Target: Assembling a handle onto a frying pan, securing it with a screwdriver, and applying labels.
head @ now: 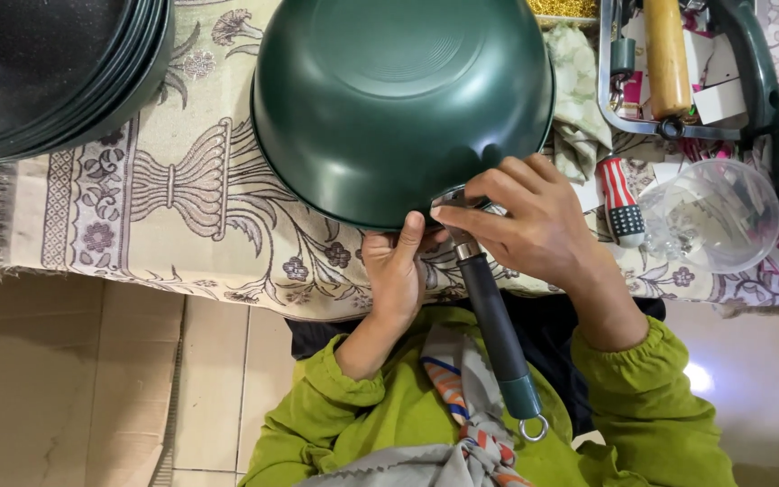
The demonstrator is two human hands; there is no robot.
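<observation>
A stack of dark pans [47,72] is seen at the far left, well apart from the fingers, resting on a patterned cloth [173,189] that covers the surface. The cloth's fringed edge hangs over the near side, and below it bare floor tiles [214,388] and a flat piece of cardboard [56,379] are seen.

Just beyond the fingers, a green pan [403,104] is held upside down, its rounded bottom facing up and its near rim at the fingertips. It is judged stiff metal of moderate weight, with a smooth coated skin likely to slide under a loose grip; the rim and the handle joint are judged the surest places to take hold.

The left hand [396,271] is pressed up under the near rim, thumb laid against the edge and fingers curled beneath, so the pan is steadied there. The dark handle [496,329] runs from the joint back toward the body, ending in a green tip with a small metal ring [534,427]. Its metal bracket [457,209] is pinched by the right hand [538,225], fingers [489,191] bent closed over it where it meets the rim.

To the right of the fingers, a red-and-white striped tool grip [622,198] lies just beside the wrist, then a clear plastic cup [723,216], and farther off a metal tray [678,68] holding a wooden-handled tool. Room on that side is judged tight; the freest space lies toward the body, over the surface's near edge.
</observation>
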